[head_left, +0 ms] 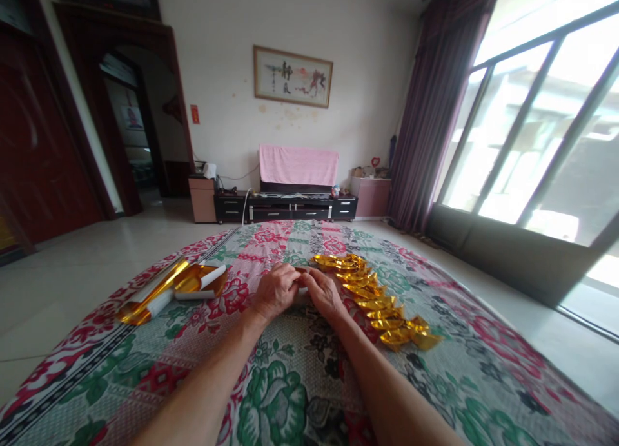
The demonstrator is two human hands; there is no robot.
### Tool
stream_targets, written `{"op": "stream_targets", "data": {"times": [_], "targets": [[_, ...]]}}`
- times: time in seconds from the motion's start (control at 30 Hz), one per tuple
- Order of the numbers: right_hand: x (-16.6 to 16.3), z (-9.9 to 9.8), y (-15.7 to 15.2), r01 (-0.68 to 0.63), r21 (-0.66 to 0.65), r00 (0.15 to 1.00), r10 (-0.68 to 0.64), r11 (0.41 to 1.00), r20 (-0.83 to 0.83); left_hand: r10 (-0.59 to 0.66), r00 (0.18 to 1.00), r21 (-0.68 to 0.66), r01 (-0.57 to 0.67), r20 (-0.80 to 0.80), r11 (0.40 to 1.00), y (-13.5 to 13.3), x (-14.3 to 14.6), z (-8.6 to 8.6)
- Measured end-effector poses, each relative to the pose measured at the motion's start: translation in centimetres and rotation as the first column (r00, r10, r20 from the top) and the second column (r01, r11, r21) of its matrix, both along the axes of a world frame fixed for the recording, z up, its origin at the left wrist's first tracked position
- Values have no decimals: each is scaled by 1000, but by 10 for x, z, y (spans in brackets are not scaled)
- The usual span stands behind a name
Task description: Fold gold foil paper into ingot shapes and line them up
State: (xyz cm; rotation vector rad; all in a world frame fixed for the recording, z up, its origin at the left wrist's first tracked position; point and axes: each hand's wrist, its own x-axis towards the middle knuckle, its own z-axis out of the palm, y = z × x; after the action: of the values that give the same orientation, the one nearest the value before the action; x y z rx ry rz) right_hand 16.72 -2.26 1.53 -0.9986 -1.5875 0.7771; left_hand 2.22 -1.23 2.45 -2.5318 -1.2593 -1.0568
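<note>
My left hand (279, 288) and my right hand (323, 292) meet over the middle of the table, fingers bent and fingertips close together. Both pinch a small piece of foil paper (303, 292), mostly covered by the fingers; a pale part shows between the hands. Just right of my right hand, several folded gold paper ingots (377, 302) lie in a slanting row, overlapping one another. To the left, apart from my left hand, rest curled gold foil sheets (200, 280) with white backs.
A floral tablecloth (273, 394) in red, green and grey covers the round table. Beyond it stand a low black TV cabinet (290, 211) and a screen under a pink cloth (298, 164). Tall windows (527, 130) and a purple curtain (425, 117) are at right.
</note>
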Motion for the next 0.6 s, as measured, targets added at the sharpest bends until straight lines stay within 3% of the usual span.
{"op": "stream_targets", "data": {"times": [0.1, 0.23, 0.47, 0.6], "targets": [[1, 1, 0, -54, -61, 990, 45, 997, -130, -72, 997, -6, 72, 15, 997, 0, 2, 0], [2, -7, 10, -45, -121, 964, 11, 992, -266, -130, 990, -29, 132, 53, 991, 0, 3, 0], [3, -19, 21, 122, -93, 960, -141, 988, -242, -83, 981, -1, 85, 177, 996, 4, -2, -3], [4, -18, 20, 128, -97, 962, -148, 987, -229, -82, 955, -75, 107, 285, 991, 8, -4, -5]]}}
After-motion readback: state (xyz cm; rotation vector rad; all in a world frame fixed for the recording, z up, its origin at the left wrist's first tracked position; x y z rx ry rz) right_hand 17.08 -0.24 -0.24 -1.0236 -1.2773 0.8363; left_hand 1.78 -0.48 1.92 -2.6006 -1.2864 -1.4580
